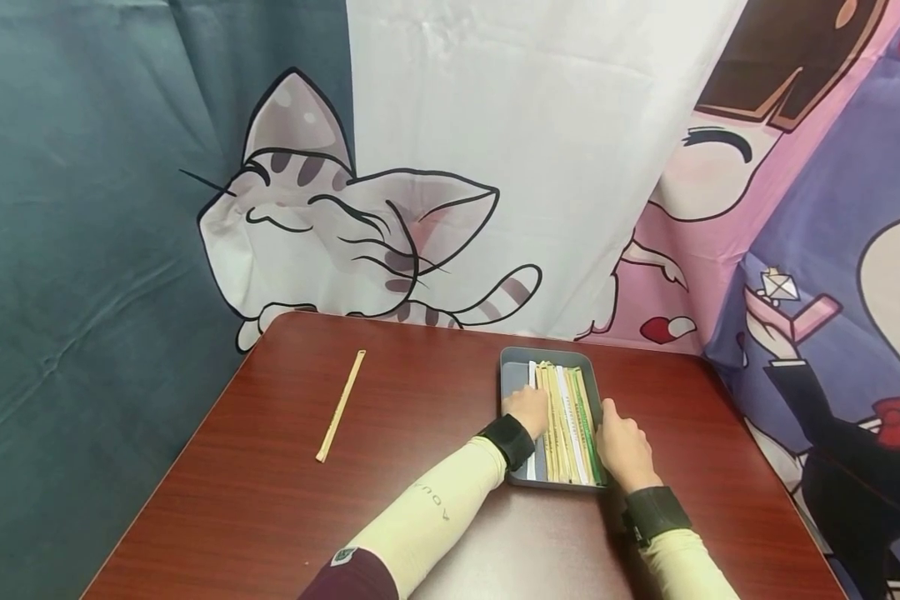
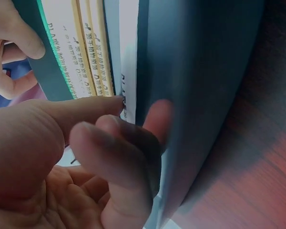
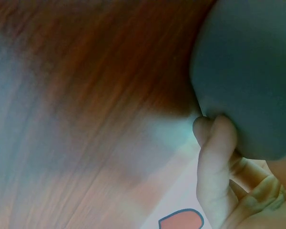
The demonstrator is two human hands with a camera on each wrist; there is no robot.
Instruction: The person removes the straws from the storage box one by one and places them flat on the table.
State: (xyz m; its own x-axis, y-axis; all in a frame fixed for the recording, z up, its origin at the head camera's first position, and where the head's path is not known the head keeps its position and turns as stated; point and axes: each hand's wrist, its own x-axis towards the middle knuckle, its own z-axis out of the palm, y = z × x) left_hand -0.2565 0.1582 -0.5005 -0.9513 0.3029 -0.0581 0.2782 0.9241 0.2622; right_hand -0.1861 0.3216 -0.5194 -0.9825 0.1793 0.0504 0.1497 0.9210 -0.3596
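A grey tray (image 1: 557, 486) holds several slim wrapped straws (image 1: 562, 429), mostly yellow, some white and green. My left hand (image 1: 527, 408) reaches into its left side. In the left wrist view, the thumb touches the left edge of a printed white wrapped straw (image 2: 129, 52). One fingertip (image 2: 159, 114) lies across from the thumb, beyond the straw's right edge, with a dark strip of tray showing between. My right hand (image 1: 626, 446) grips the tray's right rim, its thumb over the inside and fingers against the outer wall (image 3: 248, 81).
One yellow wrapped straw (image 1: 341, 406) lies alone on the left part of the reddish-brown wooden table (image 1: 420, 400). Behind the table's far edge hangs a cloth backdrop (image 1: 450, 100) with a printed cat and cartoon figures.
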